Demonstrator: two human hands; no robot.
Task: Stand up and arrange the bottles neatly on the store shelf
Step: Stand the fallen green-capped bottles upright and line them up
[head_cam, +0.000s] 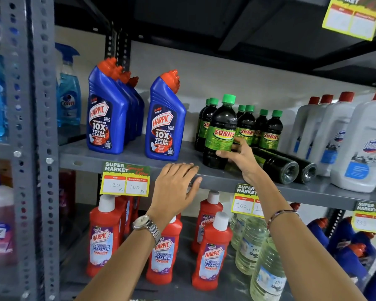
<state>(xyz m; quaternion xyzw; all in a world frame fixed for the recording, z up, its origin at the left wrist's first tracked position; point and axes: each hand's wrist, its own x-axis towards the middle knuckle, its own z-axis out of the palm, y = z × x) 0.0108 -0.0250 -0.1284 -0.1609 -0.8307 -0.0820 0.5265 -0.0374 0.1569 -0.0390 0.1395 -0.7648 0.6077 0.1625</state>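
On the grey shelf my right hand grips an upright dark Sunny bottle with a green cap, near the front edge. Behind it several more Sunny bottles stand upright. Two Sunny bottles lie on their sides to the right of my hand, bases facing me. My left hand rests flat on the shelf's front edge, fingers spread, holding nothing. Blue Harpic bottles stand upright on the left.
White Domex bottles stand at the shelf's right end. A blue spray bottle sits behind the slotted upright. Below are red Harpic cleaners and clear bottles. Price tags hang off the edge.
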